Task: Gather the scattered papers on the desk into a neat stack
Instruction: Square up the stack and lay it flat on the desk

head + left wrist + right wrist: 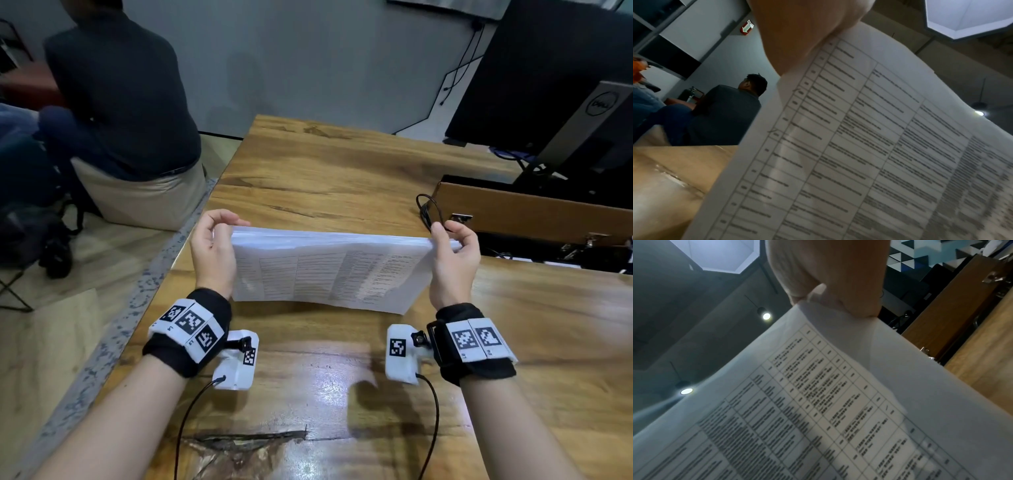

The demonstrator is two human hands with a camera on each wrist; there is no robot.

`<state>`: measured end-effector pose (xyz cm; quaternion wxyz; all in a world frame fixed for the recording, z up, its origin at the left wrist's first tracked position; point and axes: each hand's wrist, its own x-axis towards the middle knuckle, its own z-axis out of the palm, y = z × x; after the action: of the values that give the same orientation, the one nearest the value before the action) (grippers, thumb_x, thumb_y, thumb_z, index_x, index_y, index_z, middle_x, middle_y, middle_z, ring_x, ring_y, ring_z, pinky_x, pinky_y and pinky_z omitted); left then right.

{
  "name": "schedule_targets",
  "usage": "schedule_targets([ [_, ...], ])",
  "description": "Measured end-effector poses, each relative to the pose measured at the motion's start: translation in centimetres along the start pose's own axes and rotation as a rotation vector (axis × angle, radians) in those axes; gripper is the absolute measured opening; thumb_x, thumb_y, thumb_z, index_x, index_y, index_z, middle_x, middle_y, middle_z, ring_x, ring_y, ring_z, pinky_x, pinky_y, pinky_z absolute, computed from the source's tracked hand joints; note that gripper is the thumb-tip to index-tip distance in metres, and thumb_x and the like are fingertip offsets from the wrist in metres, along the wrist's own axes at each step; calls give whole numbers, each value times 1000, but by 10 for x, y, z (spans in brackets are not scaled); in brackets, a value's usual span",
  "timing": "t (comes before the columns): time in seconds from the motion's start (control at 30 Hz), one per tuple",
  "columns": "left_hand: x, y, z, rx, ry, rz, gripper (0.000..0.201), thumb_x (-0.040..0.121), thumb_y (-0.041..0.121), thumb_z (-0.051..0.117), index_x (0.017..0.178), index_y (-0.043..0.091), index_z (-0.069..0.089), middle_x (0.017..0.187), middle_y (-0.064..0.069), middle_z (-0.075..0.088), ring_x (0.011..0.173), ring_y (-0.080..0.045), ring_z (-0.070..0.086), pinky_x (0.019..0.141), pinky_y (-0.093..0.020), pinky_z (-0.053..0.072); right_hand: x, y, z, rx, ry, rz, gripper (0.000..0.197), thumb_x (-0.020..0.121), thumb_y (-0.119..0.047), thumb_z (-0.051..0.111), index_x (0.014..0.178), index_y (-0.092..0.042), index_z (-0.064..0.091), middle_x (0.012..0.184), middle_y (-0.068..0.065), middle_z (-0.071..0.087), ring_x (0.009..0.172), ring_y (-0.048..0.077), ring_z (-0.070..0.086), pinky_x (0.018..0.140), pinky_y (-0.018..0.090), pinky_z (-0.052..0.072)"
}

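Head view: one stack of papers (pixel 329 270) held upright between both hands, above the desk (pixel 325 171), lower edge near the wood or just touching it; cannot tell which. Left hand (pixel 214 253) gripping the stack's left end, fingers curled over the top edge. Right hand (pixel 452 260) gripping the right end, fingers curled over the top corner. No loose sheets visible elsewhere on the desk, so gathering looks done. Judging from this, left to do: tapping the edges square and laying the stack flat. Sheet edges at the top look slightly uneven. Count here: one stack, sheets too many and too tight to number; two hands; one monitor (pixel 561 78) at far right; one seated person (pixel 120 102) at far left, back turned.

Left wrist view: printed table on the facing sheet of the papers (pixel 869 146), filling most of the frame. Left hand (pixel 807 32) at the top, clasping the sheet edge; fingertips out of view. Desk (pixel 670 178) below at left.

Right wrist view: same printed sheet, papers (pixel 818 410) bowed slightly. Right hand (pixel 828 280) pinching the upper corner. Desk (pixel 982 361) at right. Two round ceiling lamps lit at left.
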<state>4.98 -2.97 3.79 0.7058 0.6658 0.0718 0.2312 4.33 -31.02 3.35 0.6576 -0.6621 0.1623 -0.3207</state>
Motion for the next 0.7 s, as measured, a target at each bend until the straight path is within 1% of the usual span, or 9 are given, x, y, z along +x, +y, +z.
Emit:
schedule_targets([
  [0.07, 0, 3, 2, -4, -17, 28, 17, 91, 16, 44, 81, 28, 47, 75, 4, 62, 75, 1, 59, 86, -26, 40, 0, 2, -5, 20, -58, 8, 40, 82, -30, 68, 113, -15, 49, 87, -13, 49, 62, 1, 43, 58, 2, 37],
  [0.13, 1, 0, -1, 19, -88, 47, 19, 87, 47, 52, 92, 30, 45, 80, 4, 62, 78, 14, 58, 91, -21, 40, 1, 5, -13, 8, -156, 25, 52, 76, -26, 73, 117, -17, 43, 88, -11, 55, 63, -4, 53, 61, 2, 42],
  [0.17, 1, -4, -6, 53, -136, 42, 42, 73, 63, 56, 98, 32, 43, 85, 2, 62, 88, 11, 59, 96, -20, 38, 1, 7, -17, -7, -206, 34, 51, 77, -16, 73, 118, -16, 42, 89, -9, 57, 64, -8, 58, 62, 3, 44],
  [0.23, 1, -15, -12, 122, -213, -15, 69, 49, 75, 65, 104, 43, 41, 105, -8, 61, 111, -17, 57, 103, -36, 39, -1, 14, -22, -59, -277, 53, 50, 77, -1, 70, 117, -14, 43, 90, -5, 57, 64, -12, 61, 60, 6, 47],
  [0.3, -1, -19, -17, 154, -279, -79, 74, 46, 56, 80, 108, 41, 45, 114, -9, 56, 113, -29, 52, 96, -42, 46, -4, 22, -26, -63, -312, 86, 50, 73, 4, 73, 115, -8, 48, 94, 1, 61, 68, -10, 64, 60, 8, 50],
  [0.37, -3, -24, -17, 131, -311, -148, 63, 53, 20, 86, 108, 18, 55, 100, 3, 62, 98, -18, 59, 89, -36, 53, -7, 28, -26, -46, -296, 118, 44, 71, 3, 75, 110, -3, 55, 96, 5, 65, 72, -7, 67, 61, 11, 52],
  [0.43, -3, -24, -15, 136, -306, -157, 39, 59, 2, 83, 93, 11, 64, 81, 13, 71, 81, -2, 67, 80, -23, 56, -9, 29, -23, -23, -264, 126, 34, 71, 2, 75, 101, -5, 60, 93, 4, 67, 71, -5, 68, 60, 12, 53],
  [0.53, -3, -11, -6, 90, -237, -109, 28, 65, 3, 81, 79, 19, 63, 70, 17, 68, 65, 10, 64, 61, -8, 50, -7, 17, -16, 21, -190, 76, 31, 71, 3, 75, 97, -6, 63, 91, 1, 67, 72, -3, 68, 62, 13, 53],
  [0.7, 0, -7, -6, 1, -183, -86, 27, 65, 4, 81, 82, 15, 63, 85, 5, 66, 70, 5, 66, 64, -13, 53, -7, 0, -19, 84, -142, 14, 38, 71, 4, 75, 105, -4, 59, 91, -2, 67, 72, -4, 67, 62, 14, 53],
])
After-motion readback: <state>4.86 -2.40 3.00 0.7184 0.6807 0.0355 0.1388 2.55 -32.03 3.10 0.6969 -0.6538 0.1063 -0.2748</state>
